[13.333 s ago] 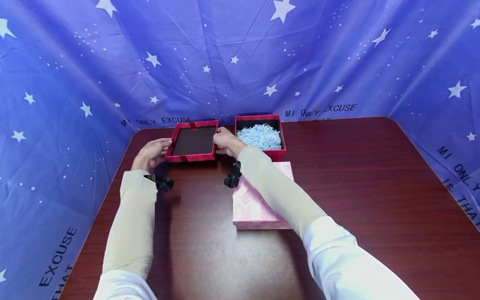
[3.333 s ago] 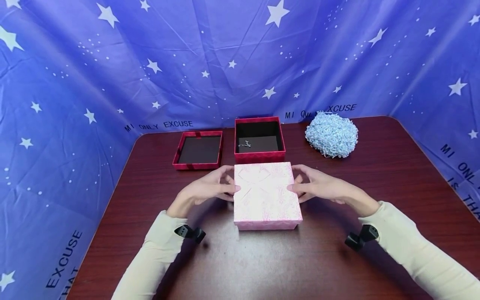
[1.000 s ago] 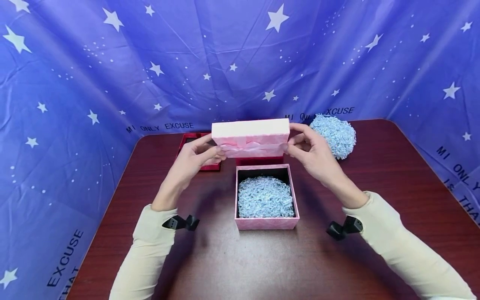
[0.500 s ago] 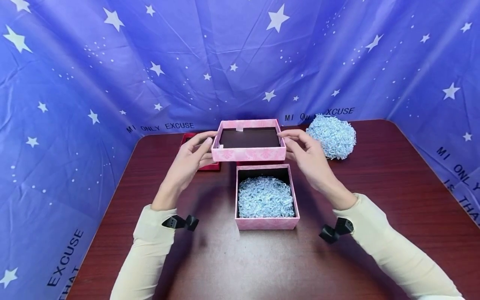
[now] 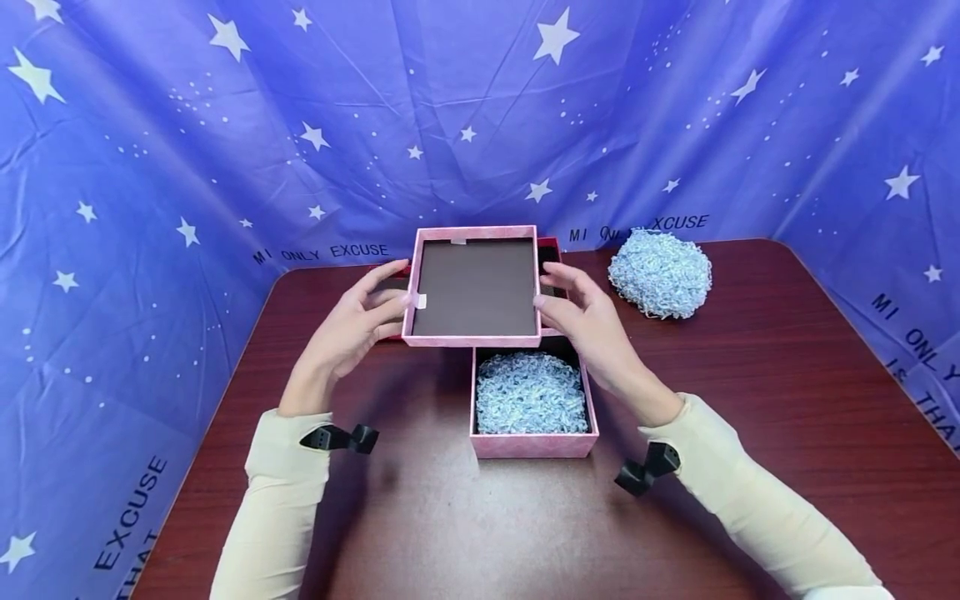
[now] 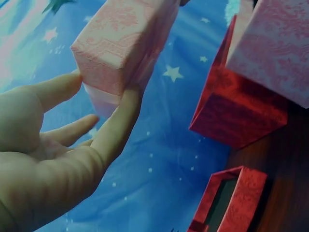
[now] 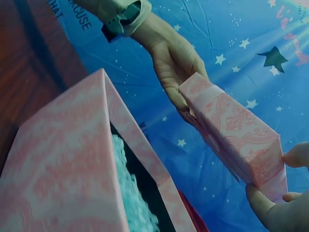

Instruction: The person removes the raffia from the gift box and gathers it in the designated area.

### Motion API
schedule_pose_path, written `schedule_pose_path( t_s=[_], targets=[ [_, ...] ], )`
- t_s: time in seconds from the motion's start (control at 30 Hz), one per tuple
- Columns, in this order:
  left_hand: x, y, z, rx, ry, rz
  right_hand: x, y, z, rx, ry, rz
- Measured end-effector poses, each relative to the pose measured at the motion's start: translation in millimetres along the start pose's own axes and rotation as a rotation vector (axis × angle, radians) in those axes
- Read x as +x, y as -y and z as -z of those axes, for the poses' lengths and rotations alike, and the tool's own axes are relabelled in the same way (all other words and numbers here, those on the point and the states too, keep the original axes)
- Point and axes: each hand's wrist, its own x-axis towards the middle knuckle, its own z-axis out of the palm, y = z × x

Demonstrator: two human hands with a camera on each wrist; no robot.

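Both hands hold a pink patterned box lid (image 5: 471, 341), turned dark inside up, in the air above the back of the table. My left hand (image 5: 333, 333) grips its left side, thumb at the rim. At the right side, my right hand (image 5: 596, 333) pinches the edge with its thumb; other fingers are partly hidden. Below stands the pink box (image 5: 534, 447), filled with pale blue shredded paper (image 5: 531, 396); the lid overlaps its back edge in the head view. The left wrist view shows my left fingers around a corner of the lid (image 6: 113, 53).
Behind the raised lid, mostly hidden, stand a red box (image 6: 241, 113) and its red lid (image 6: 248, 195). A heap of pale blue shredded paper (image 5: 660, 273) lies at the back right of the brown table (image 5: 757, 350). Starry blue cloth (image 5: 480, 100) hangs around the table.
The red lid was set down, and shredded paper came out of the red box onto the table. Both hands lifted the pink lid off, tipped it inside up and moved it left.
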Motion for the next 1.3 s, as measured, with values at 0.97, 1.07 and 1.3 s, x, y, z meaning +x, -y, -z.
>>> schedule_pose_path(
  t_s=[0.97,1.07,1.3],
  targets=[
    [-74.8,23.2,110.4,-0.076,0.188,-0.015,-26.9,-28.0,-111.3,0.015,0.141,-0.021],
    [-82.5,26.7,119.7,-0.091,0.194,0.007,-30.5,-33.1,-122.1,0.017,0.146,-0.03],
    [-99.2,34.3,138.4,-0.064,0.202,0.052,-40.8,-45.4,-143.5,0.032,0.162,-0.086]
  ],
)
